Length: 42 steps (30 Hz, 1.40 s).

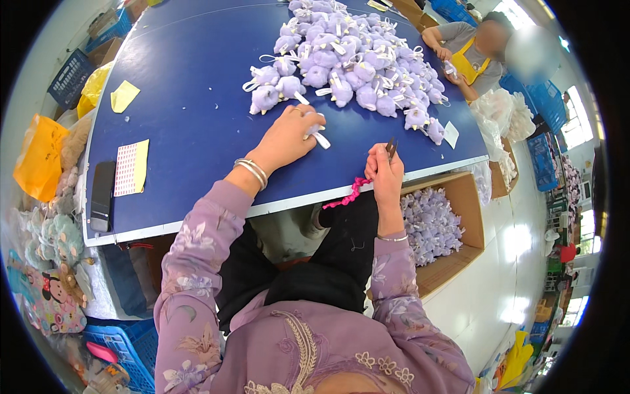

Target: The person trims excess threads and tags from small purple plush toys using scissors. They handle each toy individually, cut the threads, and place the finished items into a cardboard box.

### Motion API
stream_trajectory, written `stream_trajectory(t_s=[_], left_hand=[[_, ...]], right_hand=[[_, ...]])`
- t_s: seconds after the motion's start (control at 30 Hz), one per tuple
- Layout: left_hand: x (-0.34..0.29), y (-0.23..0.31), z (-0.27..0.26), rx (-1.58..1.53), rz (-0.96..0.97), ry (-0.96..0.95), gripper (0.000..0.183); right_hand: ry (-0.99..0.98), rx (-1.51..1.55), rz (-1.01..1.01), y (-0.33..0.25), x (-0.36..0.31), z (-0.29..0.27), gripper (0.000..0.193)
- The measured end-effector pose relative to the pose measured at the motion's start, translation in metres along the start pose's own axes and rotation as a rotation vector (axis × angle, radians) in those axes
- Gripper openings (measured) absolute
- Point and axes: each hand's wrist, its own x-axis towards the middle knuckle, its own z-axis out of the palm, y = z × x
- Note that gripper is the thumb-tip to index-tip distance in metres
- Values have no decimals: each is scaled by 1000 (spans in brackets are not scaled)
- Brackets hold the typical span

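Observation:
My left hand (pixel 289 136) is closed around a small lilac plush toy (pixel 314 125), mostly hidden by the fingers, just above the blue table. A white ribbon tag (pixel 321 140) sticks out from under it. Near the table's front edge, my right hand (pixel 385 172) grips a small dark two-pointed tool (pixel 392 148); I cannot tell whether it is tweezers or thread snips. A twisted pink cord (pixel 351 196) hangs from that hand. Beyond my hands lies a big heap of similar lilac plush toys (pixel 367 62) with white loops and tags.
An open carton (pixel 469 230) of lilac toys stands below the table's edge on the right. Across the table sits a person in a yellow apron (pixel 467 60), holding a toy. A phone (pixel 102 196) and a sticker sheet (pixel 129 169) lie at the blue table's (pixel 190 141) left.

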Motion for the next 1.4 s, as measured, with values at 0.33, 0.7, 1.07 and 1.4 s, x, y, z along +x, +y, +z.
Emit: stream_trajectory(t_s=[0.33,0.7,1.07,1.4], left_hand=[[-6,20,-21,-1563,-644,-70,40],[-12,37,-22,-1116,-422,26,42],[-11,33,-20,-1208,-470,20,36],[-13,24,-20,-1354,-476,-49,45]], right_hand=[[-82,55,164,-12,-10,51,26],[-190,23,129,-17,-15,90,32],[-112,30,106,-17,-17,93,24],[-278,127,211,-26,-20,88,16]])
